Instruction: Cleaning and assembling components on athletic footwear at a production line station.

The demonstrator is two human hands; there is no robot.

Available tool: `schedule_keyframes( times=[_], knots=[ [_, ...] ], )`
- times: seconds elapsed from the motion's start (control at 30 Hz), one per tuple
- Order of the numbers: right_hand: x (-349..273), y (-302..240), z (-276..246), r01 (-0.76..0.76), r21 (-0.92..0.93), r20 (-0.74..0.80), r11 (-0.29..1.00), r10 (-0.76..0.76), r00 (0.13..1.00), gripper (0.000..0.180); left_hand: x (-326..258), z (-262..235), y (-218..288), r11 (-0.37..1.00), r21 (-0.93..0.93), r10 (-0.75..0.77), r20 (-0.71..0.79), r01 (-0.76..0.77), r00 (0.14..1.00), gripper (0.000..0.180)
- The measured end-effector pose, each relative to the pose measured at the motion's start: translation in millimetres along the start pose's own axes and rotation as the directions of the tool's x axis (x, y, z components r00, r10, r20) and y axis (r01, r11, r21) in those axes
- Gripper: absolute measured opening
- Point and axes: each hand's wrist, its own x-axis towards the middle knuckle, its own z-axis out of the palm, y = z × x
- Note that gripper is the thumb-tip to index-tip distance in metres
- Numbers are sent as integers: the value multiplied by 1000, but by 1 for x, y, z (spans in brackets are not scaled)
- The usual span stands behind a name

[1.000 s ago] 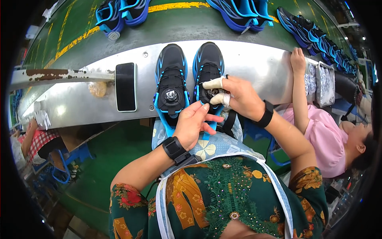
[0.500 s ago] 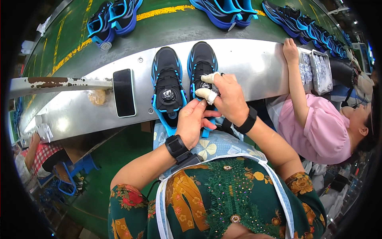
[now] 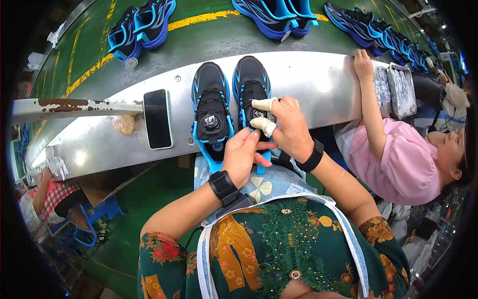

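Note:
Two black sneakers with blue trim lie side by side on the metal bench, toes pointing away: a left sneaker (image 3: pixel 211 102) and a right sneaker (image 3: pixel 250 79). Each has a round lacing dial on its tongue. My right hand (image 3: pixel 293 130), with pale covers on its thumb and index finger, closes these two around the dial (image 3: pixel 258 114) of the right sneaker. Just nearer, my left hand (image 3: pixel 239 157) pinches that sneaker's blue collar edge, other fingers curled below. The heel area is partly hidden by my hands. Nothing touches the left sneaker's dial (image 3: pixel 211 121).
A phone (image 3: pixel 158 119) lies left on the bench (image 3: pixel 99 144), beside a worn metal bar (image 3: pixel 74 105). More sneakers (image 3: pixel 271 20) stand along the green surface beyond. At right, a co-worker in pink (image 3: pixel 398 159) rests a hand near a tray (image 3: pixel 402 89) of small clear-wrapped pieces.
Both hands keep their places at the right sneaker, with my right fingers slightly shifted about the dial. The sneakers on the green surface have moved a little to the left.

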Motion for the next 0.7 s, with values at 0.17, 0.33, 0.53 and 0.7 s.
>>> schedule_keyframes(
  times=[0.17,0.33,0.53,0.7],
  knots=[
    [19,29,-26,-453,560,442,693,212,871,28,-5,-7,4,995,-70,-67,83,73,994,23],
    [51,60,-26,-180,224,209,958,133,969,28,-8,3,17,993,-90,-74,32,77,997,27],
    [54,54,57,38,-134,-38,990,-43,998,33,-10,2,10,990,137,-9,-115,25,993,24],
    [76,64,28,100,-37,202,994,-90,975,31,-31,-16,20,948,257,147,162,-185,976,28]
  ],
)
